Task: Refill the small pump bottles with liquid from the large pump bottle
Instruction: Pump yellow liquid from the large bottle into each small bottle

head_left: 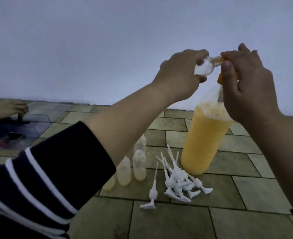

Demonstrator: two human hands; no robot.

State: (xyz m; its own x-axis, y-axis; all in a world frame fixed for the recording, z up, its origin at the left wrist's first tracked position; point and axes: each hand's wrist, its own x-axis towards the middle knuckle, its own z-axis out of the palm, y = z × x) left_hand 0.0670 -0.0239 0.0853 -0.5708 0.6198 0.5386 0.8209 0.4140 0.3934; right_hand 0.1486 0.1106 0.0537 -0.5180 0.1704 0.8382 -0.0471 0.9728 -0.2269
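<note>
Fingers of the left hand [178, 75] curl round a small clear bottle [83, 68], holding it tipped on its side in the air so that its open neck points to the right, up against the orange pump head [220, 78] of the large bottle [204, 140]. A little orange liquid shows in that neck. The right hand [245, 83] sits over the top of the large bottle with its fingers bent down around the pump head, the thumb pressed near the small bottle's mouth (the nozzle itself is hidden behind the fingers).

The large bottle stands upright on the tiled floor [228, 221], filled most of the way with pale orange liquid that is frothy at its surface. To its left, partly behind the left forearm and its dark sleeve with white stripes [39, 178], a group of small bottles [139, 168] stands upright without pumps, each with a shallow layer of yellowish liquid at the bottom. Between them and the large bottle lies a loose heap of white pump tops [178, 180] with their dip tubes pointing away, and one more pump top [152, 192] lies apart just to the left of the heap.

At the far left edge another person's hand [8, 107] rests on a dark object [20, 120] on the floor beside the pale wall [108, 40].
</note>
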